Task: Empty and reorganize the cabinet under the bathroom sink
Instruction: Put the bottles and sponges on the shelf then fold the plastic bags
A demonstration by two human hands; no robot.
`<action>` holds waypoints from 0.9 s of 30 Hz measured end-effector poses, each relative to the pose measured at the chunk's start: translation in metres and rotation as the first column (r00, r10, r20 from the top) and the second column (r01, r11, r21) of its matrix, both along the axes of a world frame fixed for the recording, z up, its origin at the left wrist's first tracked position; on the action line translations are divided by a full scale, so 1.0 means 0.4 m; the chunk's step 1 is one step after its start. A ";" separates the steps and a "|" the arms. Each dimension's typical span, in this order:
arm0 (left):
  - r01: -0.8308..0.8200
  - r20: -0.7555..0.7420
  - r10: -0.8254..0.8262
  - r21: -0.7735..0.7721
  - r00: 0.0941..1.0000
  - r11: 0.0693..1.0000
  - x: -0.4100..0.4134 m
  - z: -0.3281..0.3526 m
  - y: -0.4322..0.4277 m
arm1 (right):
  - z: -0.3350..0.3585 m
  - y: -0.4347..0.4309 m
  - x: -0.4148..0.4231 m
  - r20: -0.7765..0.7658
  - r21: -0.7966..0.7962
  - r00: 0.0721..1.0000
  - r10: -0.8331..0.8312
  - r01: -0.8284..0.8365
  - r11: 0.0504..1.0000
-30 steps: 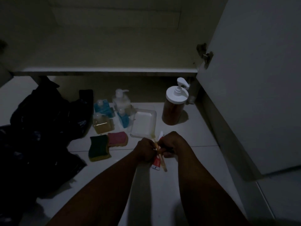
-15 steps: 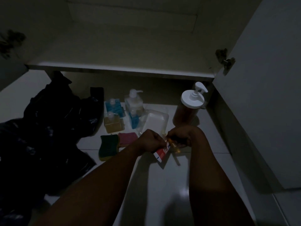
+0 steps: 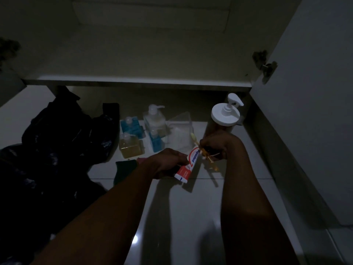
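Left hand [image 3: 168,161] is curled tight around the red-and-white toothpaste tube [image 3: 188,165], held just above the floor. Right hand [image 3: 217,144] is close beside it, fingers pinched on an orange-yellow toothbrush [image 3: 193,137] that lies against the tube's top end, with thin strands looping round the two where they meet. It's too dim to say what the strands are.

Just beyond the right hand stands a big amber pump bottle [image 3: 225,115] with a wide white lid. Between the two hands and further back there's a clear plastic container [image 3: 180,131]. Beyond the left hand is a cluster: a pale pump bottle [image 3: 154,119], two blue bottles [image 3: 130,126], and an amber bottle [image 3: 129,146]. Tucked against the left wrist, half hidden by the forearm, are a green sponge [image 3: 125,167] and a sliver of a pink one [image 3: 140,159]. Far out past the left arm sprawls a crumpled black plastic bag [image 3: 57,140].

All of it sits on a glossy pale tiled floor [image 3: 181,217]. Above and behind, the cabinet [image 3: 133,60] gapes open, its door [image 3: 315,92] swung out past the right hand and a hinge [image 3: 267,67] showing. The lighting is very low.
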State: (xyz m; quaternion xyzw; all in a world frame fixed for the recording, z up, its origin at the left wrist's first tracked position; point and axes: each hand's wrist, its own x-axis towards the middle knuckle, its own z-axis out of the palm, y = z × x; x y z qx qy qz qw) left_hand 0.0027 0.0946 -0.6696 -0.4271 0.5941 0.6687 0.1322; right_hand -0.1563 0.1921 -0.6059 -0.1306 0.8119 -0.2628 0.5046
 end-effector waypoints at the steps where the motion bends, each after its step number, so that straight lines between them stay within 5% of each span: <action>1: 0.020 0.003 -0.020 -0.007 1.000 1.000 0.001 0.000 -0.002 | 0.001 0.000 0.003 -0.015 0.016 1.000 -0.001 0.001 1.000; 12: 0.168 0.089 -0.163 -0.050 0.983 0.985 0.014 0.011 -0.023 | -0.015 -0.010 0.010 -0.133 0.103 0.991 -0.016 0.029 0.994; 22: -0.117 -0.144 0.081 -0.264 0.986 0.957 -0.021 0.013 -0.043 | -0.076 -0.043 0.018 -0.262 0.025 0.960 -0.103 0.113 0.993; 27: -0.086 -0.091 0.062 -0.297 0.994 0.951 -0.032 -0.003 -0.033 | -0.116 -0.051 0.025 -0.270 -0.111 0.940 -0.206 0.182 0.977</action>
